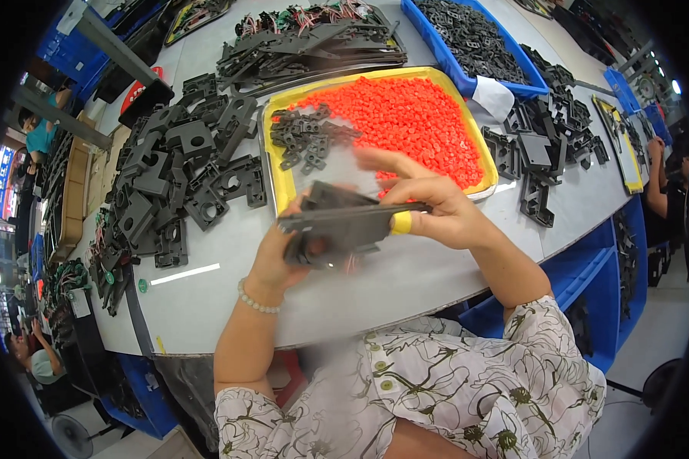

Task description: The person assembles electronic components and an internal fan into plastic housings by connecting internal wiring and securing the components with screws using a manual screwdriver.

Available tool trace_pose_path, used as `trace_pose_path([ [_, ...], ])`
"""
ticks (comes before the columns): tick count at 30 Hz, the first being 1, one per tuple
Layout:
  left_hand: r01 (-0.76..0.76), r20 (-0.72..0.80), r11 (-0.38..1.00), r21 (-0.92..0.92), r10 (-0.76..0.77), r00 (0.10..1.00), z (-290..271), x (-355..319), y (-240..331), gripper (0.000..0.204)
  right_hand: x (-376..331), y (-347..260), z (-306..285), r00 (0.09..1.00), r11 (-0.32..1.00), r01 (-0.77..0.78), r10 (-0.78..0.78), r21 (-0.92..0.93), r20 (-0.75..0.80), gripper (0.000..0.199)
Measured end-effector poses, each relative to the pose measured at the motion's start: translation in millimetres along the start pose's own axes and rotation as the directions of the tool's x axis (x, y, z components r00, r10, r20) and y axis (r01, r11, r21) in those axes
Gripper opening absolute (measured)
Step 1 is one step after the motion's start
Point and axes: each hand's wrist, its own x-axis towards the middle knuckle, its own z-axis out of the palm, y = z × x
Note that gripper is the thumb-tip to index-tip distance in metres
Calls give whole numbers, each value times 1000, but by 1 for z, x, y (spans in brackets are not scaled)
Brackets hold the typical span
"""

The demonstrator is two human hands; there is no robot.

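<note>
Between my two hands, above the near part of the table, is a dark grey plastic part (337,229), blurred by motion. My left hand (277,249) grips its left end, with the fingers partly hidden behind it. My right hand (440,205) pinches the thin right end between thumb and fingers, and yellow tape wraps the thumb. Just beyond the hands sits a yellow-lined tray (272,164) holding many small orange-red pieces (417,115) and a heap of small grey clips (302,134). Some of the tray's near side is hidden by the hands.
Large grey plastic housings (157,168) are piled at the left, and more grey parts (540,145) lie at the right. Behind the tray are long grey strips with wires (306,50) and a blue bin (528,88) of dark pieces. Other people work at both sides.
</note>
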Motion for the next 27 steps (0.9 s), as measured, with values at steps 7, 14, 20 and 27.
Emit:
trace_pose_path([
  [7, 108, -79, 984, -141, -120, 990, 4, -1, -1, 64, -1, 1, 9, 957, 958, -288, 287, 12, 27, 17],
  [14, -306, -74, 759, 575, 421, 904, 9, 2, 0, 100, -1, 8, 20, 829, 561, -358, 559, 746, -22, 28],
  [20, -458, 133, 646, 611, 487, 863, -4, 3, -12, 120, -4, 15, 34, 870, 391, -382, 458, 838, 183, 29],
  [27, -406, 86, 851, 332, 401, 912, -1, 2, -15, 104, 1, 7, 44, 800, 186, -451, 518, 873, 303, 30],
])
